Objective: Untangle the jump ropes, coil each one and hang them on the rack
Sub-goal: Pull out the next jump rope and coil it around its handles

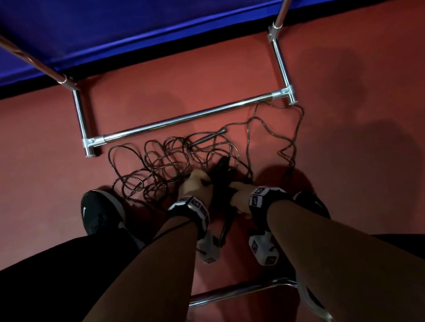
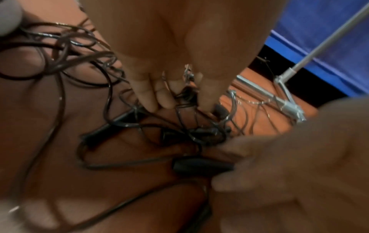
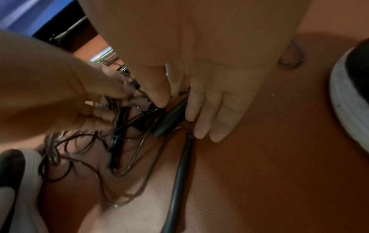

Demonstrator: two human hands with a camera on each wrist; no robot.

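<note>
The left hand [image 1: 195, 185] has its fingers [image 2: 148, 94] bunched together, tips down in the tangle of jump ropes [image 1: 170, 162], pinching a few thin cords close to a black handle [image 1: 220, 170]. The right hand [image 1: 239, 194] sits just beside it; its thumb and forefinger pinch cords at the same knot, while the other fingers [image 3: 207, 119] lie straight and close together along a second black handle [image 3: 171, 116], touching it.

The ropes lie on the red floor [image 1: 363, 172], directly under both hands and spreading away from them toward the rack [image 1: 189, 117]. They are thin, glossy dark cords, looped and crossed over one another in many loose rings, with one strand wandering off to the rack's right foot. Several slim handles, black and tapered, lie within the heap; another lies near the rack's low bar.

The rack is shiny chrome tubing with clamp joints. Beyond it hangs blue fabric [image 1: 166, 17]. A black shoe [image 1: 99, 210] with a white sole stands left of the tangle.
</note>
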